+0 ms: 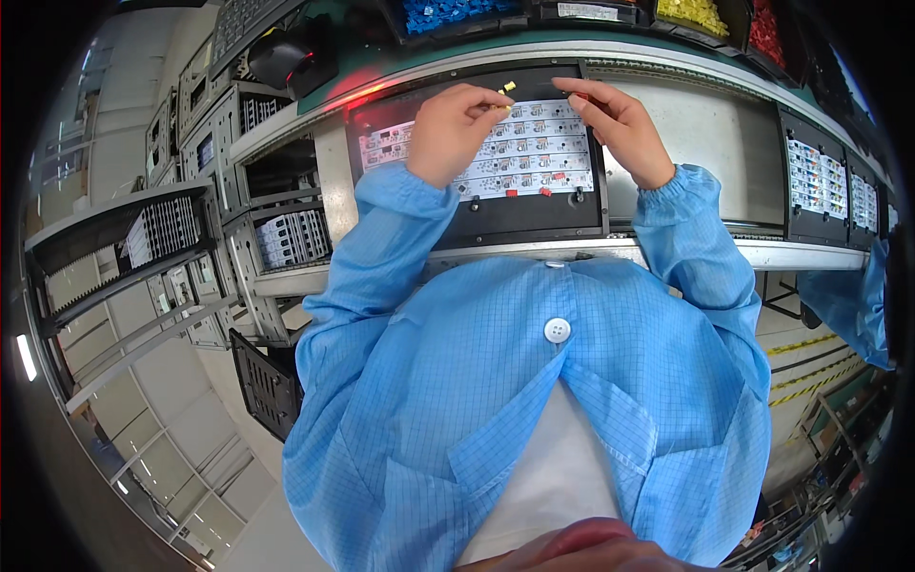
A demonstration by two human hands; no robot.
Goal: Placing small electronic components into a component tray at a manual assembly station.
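My left hand is above the left half of a white circuit board panel. Its thumb and fingers are pinched around small yellow parts, and one yellow part shows just past the fingertips. My right hand hovers at the panel's upper right corner with its fingers stretched and apart; I see nothing clearly held there. The panel sits in a black carrier tray and bears rows of small components. Small red parts lie along its lower edge.
Behind the tray stand bins of blue parts, yellow parts and red parts. A black mouse-like device glows red at back left. Further carriers with boards sit on the rail at right. Racks hold boards at left.
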